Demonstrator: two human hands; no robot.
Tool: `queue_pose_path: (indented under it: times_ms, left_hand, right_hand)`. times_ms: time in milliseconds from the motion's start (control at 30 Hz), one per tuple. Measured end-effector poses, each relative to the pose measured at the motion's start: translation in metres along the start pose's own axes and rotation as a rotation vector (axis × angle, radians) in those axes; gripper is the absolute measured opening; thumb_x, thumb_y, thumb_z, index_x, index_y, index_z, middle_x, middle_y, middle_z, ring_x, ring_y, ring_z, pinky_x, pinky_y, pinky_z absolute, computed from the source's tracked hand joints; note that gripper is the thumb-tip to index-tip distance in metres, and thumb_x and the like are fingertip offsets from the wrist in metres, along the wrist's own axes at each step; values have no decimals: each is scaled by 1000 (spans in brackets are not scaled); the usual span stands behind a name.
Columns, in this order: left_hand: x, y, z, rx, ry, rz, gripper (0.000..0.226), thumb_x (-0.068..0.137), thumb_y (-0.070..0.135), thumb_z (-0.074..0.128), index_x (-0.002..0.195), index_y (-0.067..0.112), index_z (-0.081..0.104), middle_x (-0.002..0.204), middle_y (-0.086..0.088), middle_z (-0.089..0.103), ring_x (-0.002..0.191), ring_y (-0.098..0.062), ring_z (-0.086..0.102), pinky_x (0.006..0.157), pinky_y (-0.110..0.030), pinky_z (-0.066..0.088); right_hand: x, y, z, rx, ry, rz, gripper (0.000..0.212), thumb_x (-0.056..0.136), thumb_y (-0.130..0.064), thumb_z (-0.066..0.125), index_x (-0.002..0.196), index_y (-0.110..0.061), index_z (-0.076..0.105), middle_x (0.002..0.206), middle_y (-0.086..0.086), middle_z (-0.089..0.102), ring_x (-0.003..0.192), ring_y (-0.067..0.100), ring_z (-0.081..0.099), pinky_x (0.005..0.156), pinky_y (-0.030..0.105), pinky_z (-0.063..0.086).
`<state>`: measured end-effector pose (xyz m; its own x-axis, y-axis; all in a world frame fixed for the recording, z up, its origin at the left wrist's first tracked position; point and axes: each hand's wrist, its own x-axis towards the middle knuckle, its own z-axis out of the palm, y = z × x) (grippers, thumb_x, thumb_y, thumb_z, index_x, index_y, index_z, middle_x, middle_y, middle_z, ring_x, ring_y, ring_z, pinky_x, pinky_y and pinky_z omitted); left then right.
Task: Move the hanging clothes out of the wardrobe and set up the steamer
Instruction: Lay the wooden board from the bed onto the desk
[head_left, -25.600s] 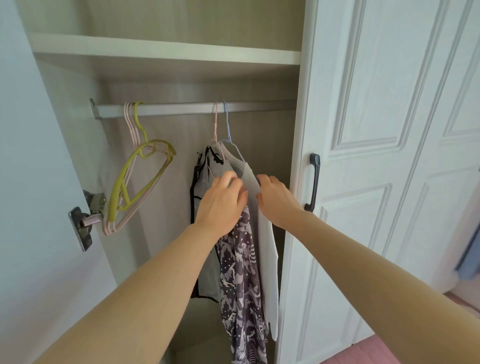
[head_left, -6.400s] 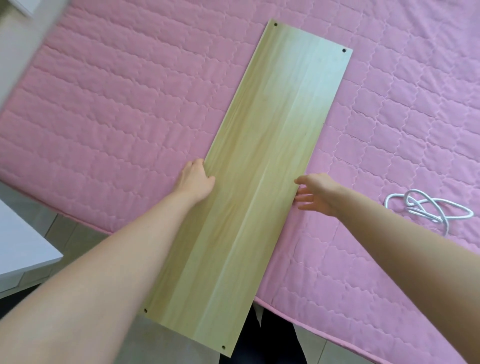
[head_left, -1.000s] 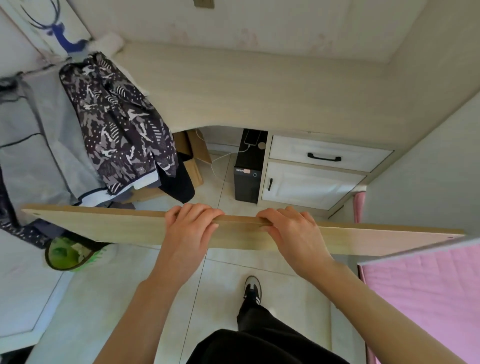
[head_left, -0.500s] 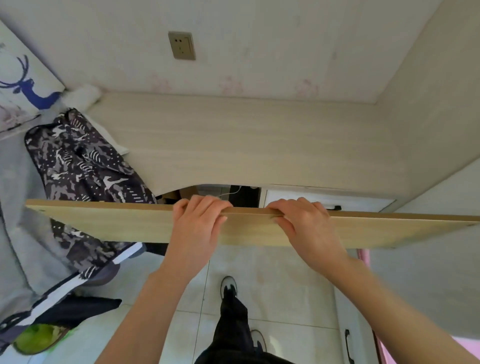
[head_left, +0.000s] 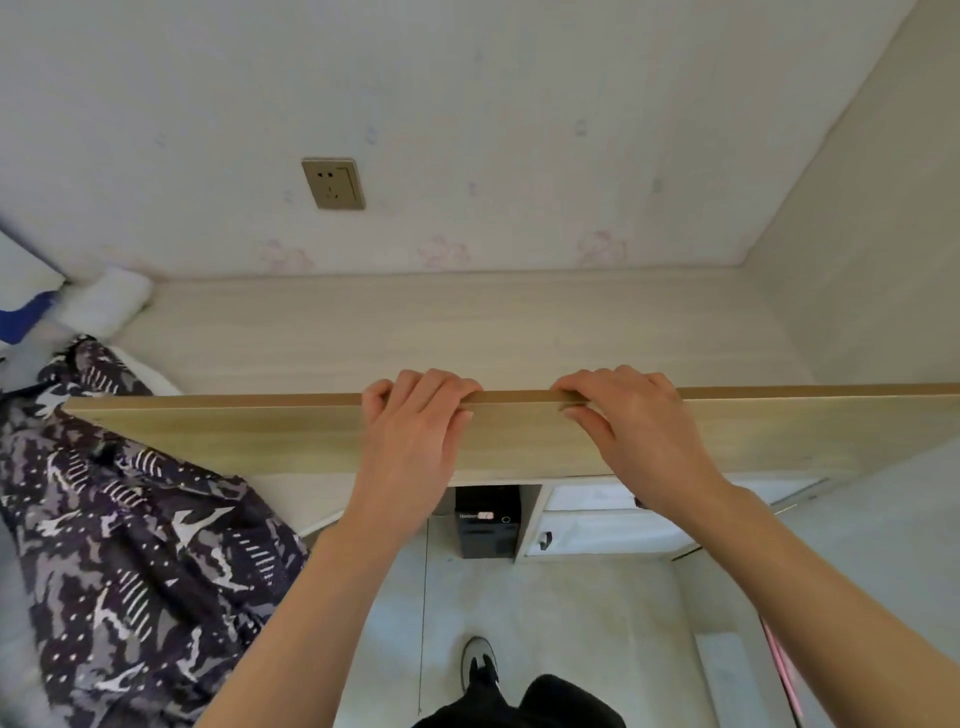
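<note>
A long pale wooden board (head_left: 234, 436) stretches sideways across the view, held on edge over the front of a light wood desk (head_left: 467, 332). My left hand (head_left: 410, 431) grips its top edge near the middle, fingers curled over. My right hand (head_left: 634, 431) grips the same edge a little to the right. A dark patterned garment (head_left: 135, 561) hangs over the desk's left end, reaching down at the lower left. No steamer is in view.
A wall socket (head_left: 334, 183) sits above the desk. Under the desk stand a black computer tower (head_left: 487, 525) and white drawers (head_left: 597, 519). A white bundle (head_left: 104, 306) lies at the desk's back left. My shoe (head_left: 479, 662) is on the tiled floor.
Both hands have carried the board forward and up to the desk's front edge. The view has tilted up, showing more wall and less floor.
</note>
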<state>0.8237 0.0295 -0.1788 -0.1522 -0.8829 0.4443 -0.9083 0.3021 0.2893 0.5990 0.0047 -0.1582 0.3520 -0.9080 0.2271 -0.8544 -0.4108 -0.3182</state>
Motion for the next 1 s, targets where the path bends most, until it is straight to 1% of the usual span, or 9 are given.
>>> queue_pose_path:
  times_ms: [167,300,400,533,667,833,1000]
  left_hand:
    - [24,-18,18,-27,-25,-24,21,93,17,53,111,27,58,103,12,57,93,-14,49,89,-31,25]
    - [42,-28,33,-45,-62,-60,21,94,20,50,112,27,59,103,13,56,94,-12,48,89,-29,23]
    - [53,-32,44,-63,-89,-95,23,93,22,47,111,27,59,102,14,56,93,-12,48,88,-30,24]
    - [64,-35,55,-94,-113,-125,23,92,21,46,109,27,60,100,14,55,90,-11,47,87,-31,24]
    - [72,-41,63,-100,-147,-146,28,92,26,38,109,28,59,98,16,53,89,-10,46,85,-30,23]
    - [78,-49,70,-110,-147,-164,23,89,19,50,107,28,60,96,16,54,85,-9,43,82,-28,20]
    - [84,-58,73,-111,-168,-184,23,88,20,52,107,30,61,95,18,54,84,-6,41,80,-26,18]
  right_hand:
    - [32,10,8,-31,-34,-5,16,94,-27,57,109,-27,63,90,-11,68,84,18,59,79,37,41]
    - [55,21,13,-44,-89,-10,18,95,-28,54,111,-28,61,92,-12,67,86,17,58,80,35,39]
    - [70,31,17,-18,-147,-15,20,97,-30,50,114,-31,60,94,-15,64,89,12,55,82,32,36]
    - [88,45,21,3,-197,-23,19,97,-31,49,113,-34,58,92,-20,60,88,8,51,79,29,32]
    - [104,55,28,36,-245,-28,19,97,-31,50,114,-34,58,96,-16,63,89,8,51,80,28,32]
    - [119,61,35,64,-312,-47,20,97,-33,50,115,-35,57,98,-15,65,93,10,53,81,30,36]
    - [130,63,40,90,-336,-59,21,97,-33,49,116,-36,57,96,-14,64,93,9,52,78,29,33]
